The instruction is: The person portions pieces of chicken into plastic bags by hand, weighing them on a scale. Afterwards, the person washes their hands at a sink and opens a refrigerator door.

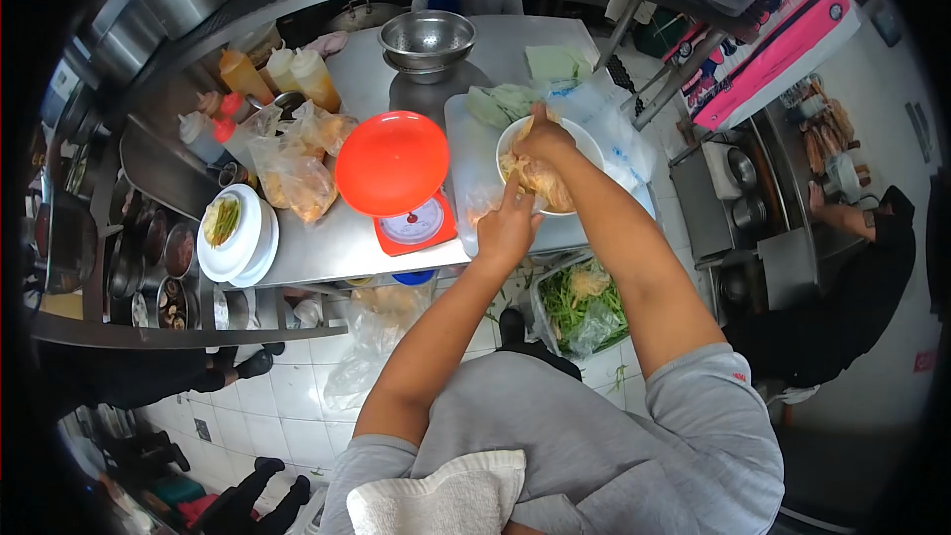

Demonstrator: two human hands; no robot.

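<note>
A white bowl [586,142] stands on the right part of the steel table and holds yellowish, raw-looking marinated meat [546,184]. My right hand [543,142] is inside the bowl, its fingers closed on some of the meat; the fingertips are partly hidden. At the bowl's near-left rim is my left hand [508,231], fingers stretched out and their tips touching the meat. Left of the bowl sits an orange-red kitchen scale [416,225] with a round dial, topped by a bare orange-red pan [392,163].
Bags of orange-tinted food [297,178], sauce bottles [315,77] and stacked white plates [230,238] occupy the left side. A steel colander [427,37] stands at the back. Below the table's front edge is a crate of greens [584,312]. Another person [832,287] works at the right.
</note>
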